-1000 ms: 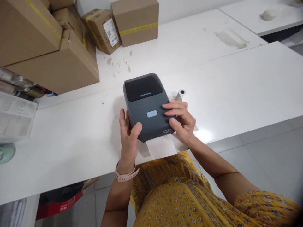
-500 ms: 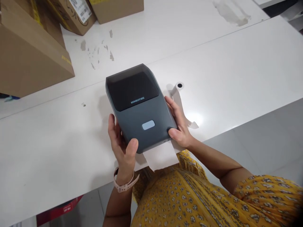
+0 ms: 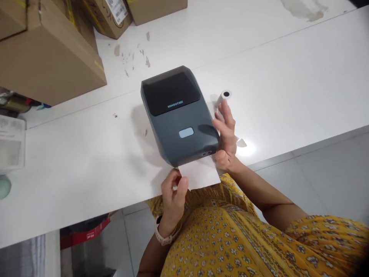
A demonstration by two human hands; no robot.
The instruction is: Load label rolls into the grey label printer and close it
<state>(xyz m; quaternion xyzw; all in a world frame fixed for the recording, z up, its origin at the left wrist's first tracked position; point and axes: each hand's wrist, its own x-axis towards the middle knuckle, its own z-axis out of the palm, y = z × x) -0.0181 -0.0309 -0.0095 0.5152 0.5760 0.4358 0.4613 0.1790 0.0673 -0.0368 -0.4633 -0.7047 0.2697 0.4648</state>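
Note:
A dark grey label printer (image 3: pixel 184 115) with a black lid and a pale button rests at the table's front. White paper (image 3: pixel 200 174) sticks out from its near end, over the table edge. My left hand (image 3: pixel 173 194), wearing a watch with a pale strap, is at the paper's left edge with curled fingers and a gap between thumb and forefinger; I cannot tell whether it touches the paper. My right hand (image 3: pixel 226 136) is beside the printer's right side, fingers apart, not gripping it. Just beyond its fingertips stands a small white paper roll (image 3: pixel 224 97).
Cardboard boxes (image 3: pixel 66 65) stand at the back left of the white table (image 3: pixel 288 84). A white box (image 3: pixel 11 144) and a round green thing (image 3: pixel 5 187) are at the left edge. Below the table is a red box (image 3: pixel 86 236). Torn paper scraps lie on the tabletop.
My left hand has let go of the printer and moved down to the paper's left edge. My right hand has loosened from the printer's side, its fingers now raised. The view has shifted.

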